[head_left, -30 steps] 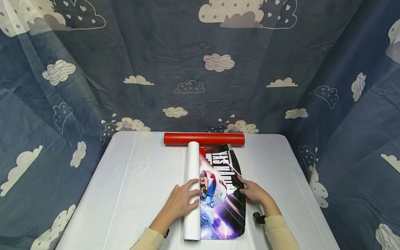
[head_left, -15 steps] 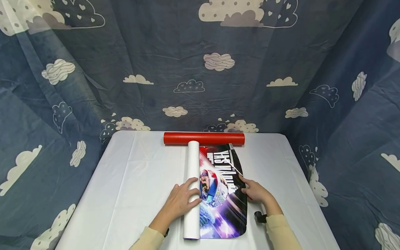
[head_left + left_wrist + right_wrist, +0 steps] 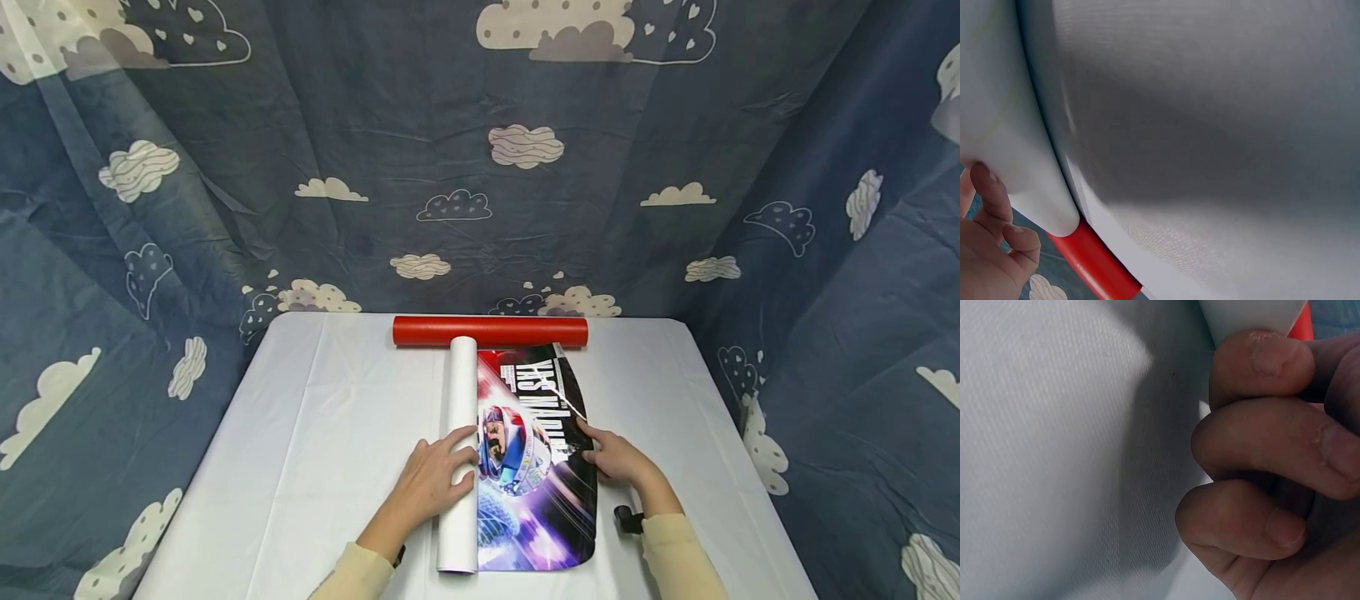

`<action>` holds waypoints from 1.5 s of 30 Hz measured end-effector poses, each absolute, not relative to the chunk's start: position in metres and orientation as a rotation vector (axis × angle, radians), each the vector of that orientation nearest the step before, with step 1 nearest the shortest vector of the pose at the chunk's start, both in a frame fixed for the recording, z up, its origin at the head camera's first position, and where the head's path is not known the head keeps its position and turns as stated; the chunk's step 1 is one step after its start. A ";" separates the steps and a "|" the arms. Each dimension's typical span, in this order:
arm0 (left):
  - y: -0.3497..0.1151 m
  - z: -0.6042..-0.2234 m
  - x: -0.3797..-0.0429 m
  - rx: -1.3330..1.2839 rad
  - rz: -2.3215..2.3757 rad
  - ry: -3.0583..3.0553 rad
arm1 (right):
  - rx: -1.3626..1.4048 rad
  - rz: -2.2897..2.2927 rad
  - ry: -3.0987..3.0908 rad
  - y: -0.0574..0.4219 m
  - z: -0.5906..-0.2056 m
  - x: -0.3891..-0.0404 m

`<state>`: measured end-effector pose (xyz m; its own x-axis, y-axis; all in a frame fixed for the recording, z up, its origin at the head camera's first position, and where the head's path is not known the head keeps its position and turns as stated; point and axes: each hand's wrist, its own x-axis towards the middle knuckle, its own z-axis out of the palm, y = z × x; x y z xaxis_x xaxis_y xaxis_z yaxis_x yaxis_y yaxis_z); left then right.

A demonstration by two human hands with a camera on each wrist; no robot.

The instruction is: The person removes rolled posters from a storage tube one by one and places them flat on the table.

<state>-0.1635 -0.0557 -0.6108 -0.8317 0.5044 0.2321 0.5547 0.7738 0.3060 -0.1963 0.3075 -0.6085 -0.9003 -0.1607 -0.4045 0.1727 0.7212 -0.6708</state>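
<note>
A glossy poster (image 3: 525, 525) with a racing helmet and white lettering lies part unrolled on the table in the head view. Its remainder forms a long white roll (image 3: 457, 537) along its left side. My left hand (image 3: 429, 483) rests on that roll, fingers spread and lightly bent across the top; the left wrist view shows the fingertips (image 3: 990, 181) against the white paper. At the poster's right edge, my right hand (image 3: 621, 462) pinches the sheet between thumb and index finger. In the right wrist view its other fingers (image 3: 1241, 515) are curled, and the pinch itself is mostly hidden.
A red tube (image 3: 491, 331) lies crosswise at the back of the white-covered table (image 3: 322, 417), just beyond the roll's far end. A dark blue cloth with clouds (image 3: 592, 242) hangs behind and on both sides.
My right hand has drawn the poster's edge slightly to the right, and a little more print shows. The roll has shifted slightly left beneath my left hand. The tube stays put.
</note>
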 end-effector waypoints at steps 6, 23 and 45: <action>-0.057 -0.611 -0.163 -0.840 -0.563 -2.852 | 0.007 -1.047 2.468 0.311 -0.608 -0.196; -0.060 -0.612 -0.164 -0.871 -0.544 -2.887 | 0.094 -1.006 2.477 0.320 -0.607 -0.192; -0.066 -0.611 -0.164 -0.819 -0.606 -2.854 | 0.150 -1.017 2.474 0.331 -0.609 -0.190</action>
<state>-0.1636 -0.0656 -0.6113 -0.8482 0.4852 0.2124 0.5297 0.7747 0.3455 -0.1899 0.3308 -0.6089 -0.8891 -0.0717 -0.4521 0.2670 0.7211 -0.6393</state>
